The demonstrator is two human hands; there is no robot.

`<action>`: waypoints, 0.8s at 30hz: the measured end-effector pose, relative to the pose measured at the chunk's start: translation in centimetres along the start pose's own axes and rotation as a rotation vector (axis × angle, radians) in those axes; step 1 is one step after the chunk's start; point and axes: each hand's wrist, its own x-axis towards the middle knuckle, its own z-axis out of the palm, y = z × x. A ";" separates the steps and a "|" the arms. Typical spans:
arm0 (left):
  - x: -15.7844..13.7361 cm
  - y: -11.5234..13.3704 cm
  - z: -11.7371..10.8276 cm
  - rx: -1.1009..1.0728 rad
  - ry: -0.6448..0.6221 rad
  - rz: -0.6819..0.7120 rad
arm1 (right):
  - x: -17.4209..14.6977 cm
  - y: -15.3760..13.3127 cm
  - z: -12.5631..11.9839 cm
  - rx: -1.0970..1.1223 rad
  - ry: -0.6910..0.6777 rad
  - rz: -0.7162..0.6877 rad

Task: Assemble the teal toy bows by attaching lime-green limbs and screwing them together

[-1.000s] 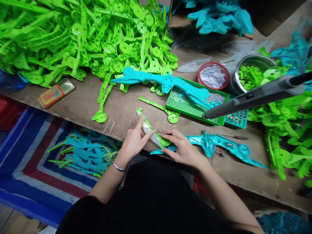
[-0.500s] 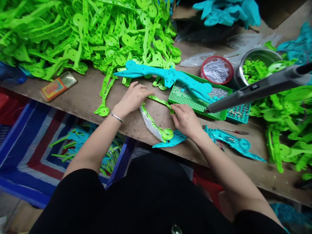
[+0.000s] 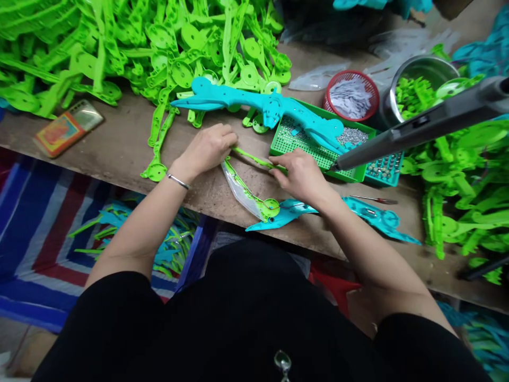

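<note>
A slim green plastic arm piece [image 3: 254, 158] spans the gap between my two hands, just above the table. My left hand [image 3: 212, 146] pinches its left end with curled fingers. At the other end, my right hand [image 3: 300, 172] grips it between thumb and fingers. Below it lies a similar green piece [image 3: 271, 207] with a clear plastic blade-shaped part [image 3: 238, 188] along its side and a thin wire on it. Its round end touches or overlaps a blue plastic shell [image 3: 284, 215], partly hidden under my right forearm. A longer blue shell [image 3: 238, 98] lies beyond my hands.
A green basket of screws [image 3: 302, 143] and a grey electric screwdriver [image 3: 417, 124] are at right. Behind them are a red basket [image 3: 374, 101] and a metal bowl [image 3: 425, 63]. Green parts [image 3: 191, 42] heap at the back; a phone [image 3: 69, 127] lies left. A small screwdriver [image 3: 374, 200] lies right.
The held green piece has turned to show its narrow edge. My left fingers have curled in more around its end. The whole view has shifted slightly.
</note>
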 end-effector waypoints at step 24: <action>-4.5 3.3 -0.4 -0.833 0.321 -0.912 | -4.2 -5.9 3.7 0.083 0.080 -0.084</action>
